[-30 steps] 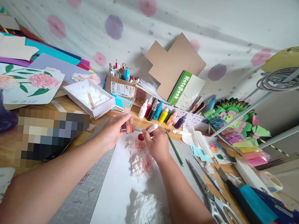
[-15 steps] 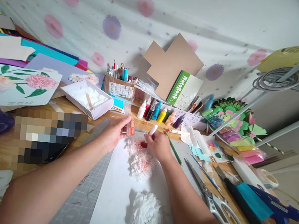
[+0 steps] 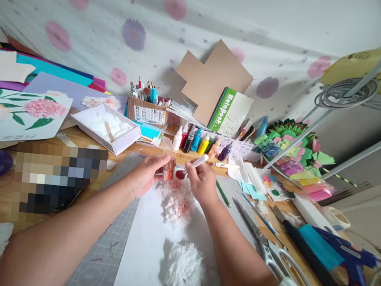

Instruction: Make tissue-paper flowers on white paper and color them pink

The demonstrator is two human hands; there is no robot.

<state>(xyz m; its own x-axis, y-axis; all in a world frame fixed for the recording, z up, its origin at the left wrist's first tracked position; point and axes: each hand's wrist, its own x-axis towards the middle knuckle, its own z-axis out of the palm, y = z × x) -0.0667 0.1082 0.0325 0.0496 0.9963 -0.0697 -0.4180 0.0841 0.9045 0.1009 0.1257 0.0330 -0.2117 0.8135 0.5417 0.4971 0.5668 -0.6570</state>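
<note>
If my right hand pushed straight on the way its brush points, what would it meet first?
Probably the small palette in your left hand, just past the red bristles. Depth is unclear in this one view, so it might slip by.

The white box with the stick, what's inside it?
The shallow white box holds soft-looking white pieces, with a flat, wood-coloured stick on top. Anything underneath the pieces is covered, so I can't see it.
</note>
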